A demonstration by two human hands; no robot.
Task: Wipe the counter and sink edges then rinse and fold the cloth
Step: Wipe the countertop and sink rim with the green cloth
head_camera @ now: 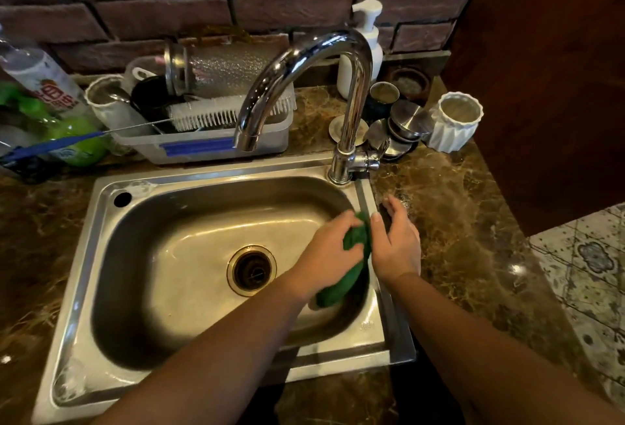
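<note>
A green cloth (pixel 351 265) hangs bunched over the right side of the steel sink (pixel 81 276), its lower end drooping into the basin. My left hand (pixel 329 252) grips the cloth's upper part from the left. My right hand (pixel 395 245) presses against the cloth from the right, above the sink's right rim, fingers curled around it. The chrome faucet (pixel 304 62) arches over the basin from the back right corner; no water runs from its spout. The brown marble counter (pixel 473 228) surrounds the sink.
A grey dish rack (pixel 216 144) with a brush, jar and cups stands behind the sink. Bottles (pixel 40 76) crowd the back left. A white soap pump (pixel 367 39), metal lids (pixel 406 123) and a white ribbed cup (pixel 453 120) sit at the back right. The drain (pixel 252 269) is open.
</note>
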